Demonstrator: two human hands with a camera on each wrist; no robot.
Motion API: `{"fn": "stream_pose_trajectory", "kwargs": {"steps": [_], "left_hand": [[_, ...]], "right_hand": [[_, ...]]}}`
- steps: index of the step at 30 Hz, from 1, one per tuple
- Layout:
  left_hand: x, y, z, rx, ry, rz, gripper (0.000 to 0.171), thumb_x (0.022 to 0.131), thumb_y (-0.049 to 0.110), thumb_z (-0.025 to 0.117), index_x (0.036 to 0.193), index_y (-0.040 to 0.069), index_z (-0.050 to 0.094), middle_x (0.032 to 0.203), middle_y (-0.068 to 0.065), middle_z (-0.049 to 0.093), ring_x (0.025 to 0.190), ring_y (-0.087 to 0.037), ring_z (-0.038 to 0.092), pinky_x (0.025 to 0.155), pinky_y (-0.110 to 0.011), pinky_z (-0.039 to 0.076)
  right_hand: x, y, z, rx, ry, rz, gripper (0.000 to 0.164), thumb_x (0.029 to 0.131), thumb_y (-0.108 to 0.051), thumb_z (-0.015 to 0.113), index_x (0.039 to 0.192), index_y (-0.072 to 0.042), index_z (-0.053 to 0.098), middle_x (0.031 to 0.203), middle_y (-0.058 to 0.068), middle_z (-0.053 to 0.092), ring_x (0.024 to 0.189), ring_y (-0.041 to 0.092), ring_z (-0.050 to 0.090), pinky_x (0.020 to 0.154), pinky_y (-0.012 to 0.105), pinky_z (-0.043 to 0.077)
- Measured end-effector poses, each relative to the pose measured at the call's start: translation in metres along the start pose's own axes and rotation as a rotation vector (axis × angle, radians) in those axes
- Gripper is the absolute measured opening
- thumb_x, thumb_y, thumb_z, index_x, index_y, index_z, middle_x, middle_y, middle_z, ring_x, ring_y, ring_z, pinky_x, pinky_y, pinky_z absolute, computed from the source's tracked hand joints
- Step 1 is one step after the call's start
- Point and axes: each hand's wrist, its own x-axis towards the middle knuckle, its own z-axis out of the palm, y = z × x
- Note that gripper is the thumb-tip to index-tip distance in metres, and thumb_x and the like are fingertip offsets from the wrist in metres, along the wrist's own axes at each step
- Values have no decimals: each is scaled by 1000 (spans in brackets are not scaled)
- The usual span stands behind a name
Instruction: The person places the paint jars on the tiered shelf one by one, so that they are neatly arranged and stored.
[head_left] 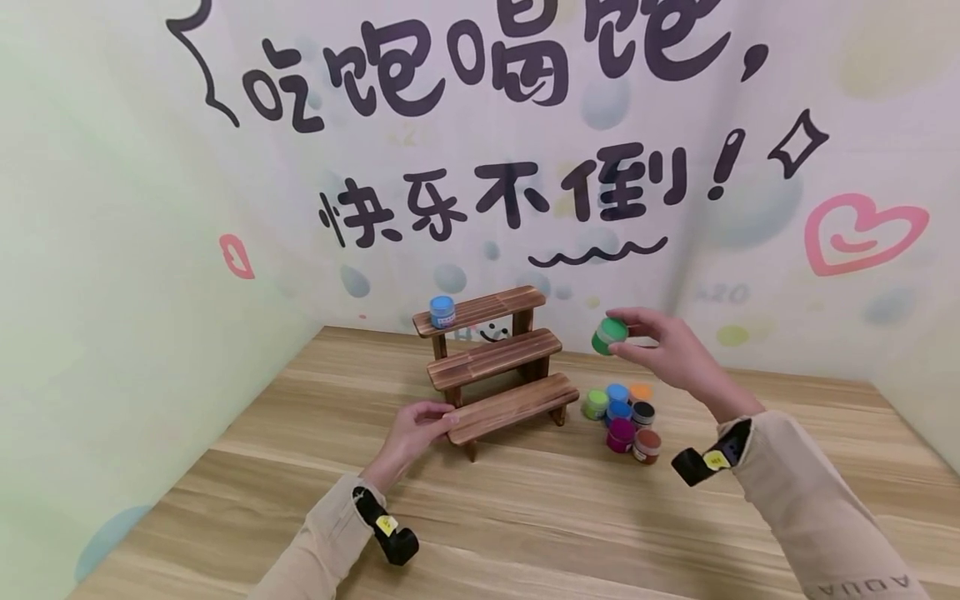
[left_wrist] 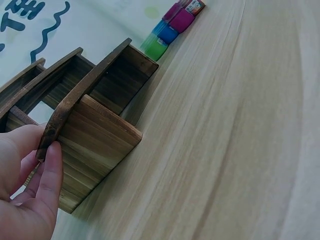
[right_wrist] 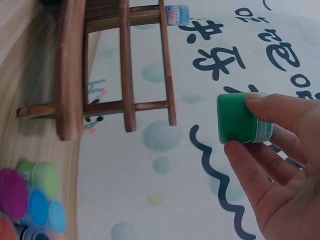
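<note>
My right hand holds a green paint jar in the air, above and right of a three-step wooden stand. In the right wrist view, thumb and fingers pinch the green jar by its sides. At the stand's lowest step, my left hand grips the left end. The left wrist view has the thumb on one side of the step board and fingers on the other. A light blue paint jar stands on the left end of the top step.
A cluster of several paint jars stands on the wooden table right of the stand, among them a lime green jar, a purple jar, a black jar and a brown jar. Behind is a printed wall cloth.
</note>
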Motion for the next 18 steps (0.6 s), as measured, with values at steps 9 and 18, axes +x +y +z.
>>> {"fn": "stream_pose_trajectory", "kwargs": {"steps": [9,18], "left_hand": [[3,-2,1,-4,-5,3,26,80,8,65,101,-7,60,96,-14,60,78,-15,58,71,-34,52],[2,-3,1,6,-7,1,24,80,7,65,99,-7,60,94,-13,60,77,-15,58,70,-32,52]], "right_hand": [[36,-23,15,32,4,-65,46,82,-20,65,122,-4,50,110,11,56,100,25,53,83,40,46],[67,-39,46,73,-34,-103,42,81,-11,64,121,-1,52,108,13,57,99,26,54,82,38,47]]}}
